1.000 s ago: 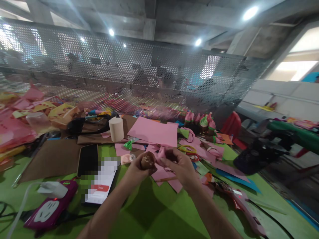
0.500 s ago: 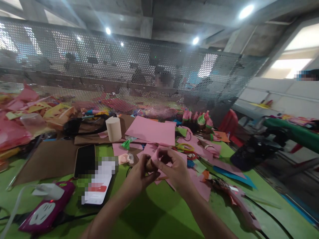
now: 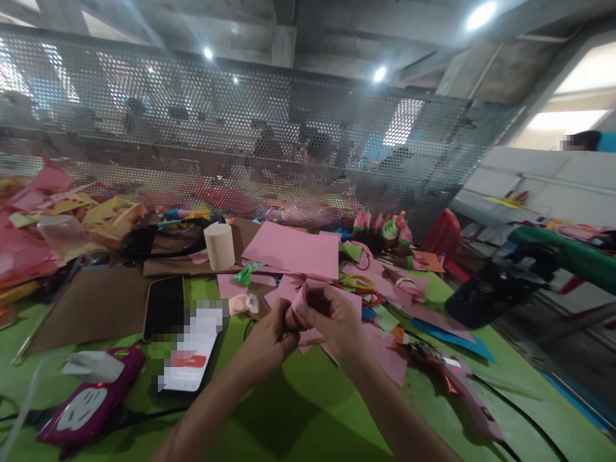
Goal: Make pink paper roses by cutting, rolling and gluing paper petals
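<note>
While left fingers (image 3: 278,316) clasp brown piece (image 3: 290,320), pink paper curl (image 3: 300,299) sits between pinched right fingers (image 3: 315,319).

Round white ceiling lamps (image 3: 481,16): glaring, upper frame
Pale rectangular window (image 3: 568,120): overexposed, upper right
Perforated grey metal screen (image 3: 216,122): hazy
Green tabletop (image 3: 274,417): soft shadow, lower centre

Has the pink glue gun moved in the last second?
No. Against the blue paper, the pink glue gun lies where it did, on the green table; the slight shift is the camera's.
</note>
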Available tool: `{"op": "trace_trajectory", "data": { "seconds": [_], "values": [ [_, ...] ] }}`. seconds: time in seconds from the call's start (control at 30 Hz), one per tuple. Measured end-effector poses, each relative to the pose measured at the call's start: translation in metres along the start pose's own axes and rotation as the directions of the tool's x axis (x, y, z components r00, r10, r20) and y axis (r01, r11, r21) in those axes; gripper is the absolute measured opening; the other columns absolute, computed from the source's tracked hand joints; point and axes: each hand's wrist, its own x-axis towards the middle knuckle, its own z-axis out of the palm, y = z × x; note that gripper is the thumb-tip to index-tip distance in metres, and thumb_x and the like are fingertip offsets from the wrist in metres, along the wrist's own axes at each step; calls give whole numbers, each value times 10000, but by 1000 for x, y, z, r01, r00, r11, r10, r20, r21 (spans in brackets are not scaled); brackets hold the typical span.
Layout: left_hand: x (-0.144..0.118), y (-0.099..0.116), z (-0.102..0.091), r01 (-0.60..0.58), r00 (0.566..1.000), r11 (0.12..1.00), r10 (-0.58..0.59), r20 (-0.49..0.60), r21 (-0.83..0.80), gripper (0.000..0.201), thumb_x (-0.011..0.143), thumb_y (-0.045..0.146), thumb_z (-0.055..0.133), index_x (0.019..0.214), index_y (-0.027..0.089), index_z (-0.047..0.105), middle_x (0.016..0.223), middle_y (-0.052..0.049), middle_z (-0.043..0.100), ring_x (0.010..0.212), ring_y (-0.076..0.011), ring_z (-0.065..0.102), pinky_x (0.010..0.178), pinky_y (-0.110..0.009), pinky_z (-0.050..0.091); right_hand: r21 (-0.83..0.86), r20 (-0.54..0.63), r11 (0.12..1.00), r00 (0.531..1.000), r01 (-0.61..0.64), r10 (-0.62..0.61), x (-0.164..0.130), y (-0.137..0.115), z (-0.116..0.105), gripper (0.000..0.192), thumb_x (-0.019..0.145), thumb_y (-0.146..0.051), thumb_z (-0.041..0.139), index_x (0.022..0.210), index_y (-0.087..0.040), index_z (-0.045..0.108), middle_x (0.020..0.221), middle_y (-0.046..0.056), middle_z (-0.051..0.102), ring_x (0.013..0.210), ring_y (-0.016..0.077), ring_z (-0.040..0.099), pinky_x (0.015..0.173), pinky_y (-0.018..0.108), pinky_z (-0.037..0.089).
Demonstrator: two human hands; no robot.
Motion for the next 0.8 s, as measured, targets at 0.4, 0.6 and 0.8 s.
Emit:
{"op": "trace_trajectory", "data": {
  "seconds": [0.4, 0.6, 0.8],
  "values": [
    [2, -9, -1, 108, 992, 983, -96, 84, -151, 287, 859, 423, 527, 1062, 222, 499, 918, -3, 594, 908, -208, 517, 787, -294, 404, -84, 67, 996, 997, -18, 23, 0, -11, -3, 248, 761, -296, 718, 969, -195, 627, 912, 32, 658, 821, 174, 637, 719, 296, 523],
    [4, -10, 0, 57, 997, 942, -39, 60, -330, 372, 875, 285, 458, 1240, 222, 496, 1045, -27, 600, 913, -190, 526, 824, -301, 425, -246, 33, 966, 997, 80, -74, -4, -16, 0, 172, 794, -290, 713, 952, -225, 692, 884, 27, 662, 818, 174, 618, 744, 308, 533],
    [4, -13, 2, 62, 998, 922, -50, 42, -382, 396, 865, 238, 418, 1251, 211, 505, 1011, -39, 600, 851, -184, 508, 769, -294, 412, -134, 89, 991, 996, 29, -17, -6, -16, 5, 197, 832, -313, 677, 1016, -244, 688, 866, 8, 675, 768, 150, 633, 682, 262, 543]
  ]
}}
